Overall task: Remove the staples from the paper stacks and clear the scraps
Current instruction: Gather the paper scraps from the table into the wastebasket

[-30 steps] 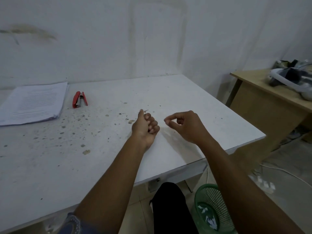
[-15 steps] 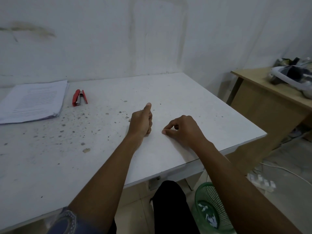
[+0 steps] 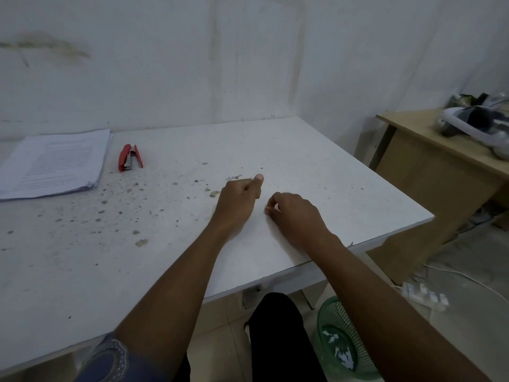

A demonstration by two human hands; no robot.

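Observation:
A stack of printed paper (image 3: 55, 161) lies at the far left of the white table (image 3: 316, 150). Beside it is a red staple tool (image 3: 130, 158). My left hand (image 3: 238, 199) rests on the table's middle as a fist with the thumb pointing forward; whatever it may hold is hidden. Just to its right, my right hand (image 3: 296, 213) has curled fingers, and its thumb and forefinger pinch what looks like a tiny pale scrap at the tabletop.
Dark specks and stains dot the table left of my hands. A green mesh bin (image 3: 341, 340) with paper scraps stands on the floor under the table's right corner. A wooden desk (image 3: 440, 166) with gear stands to the right, with a power strip (image 3: 424, 296) on the floor.
My left hand turned from palm-up to a fist with the thumb out. My right hand dropped from a raised pinch onto the tabletop beside it.

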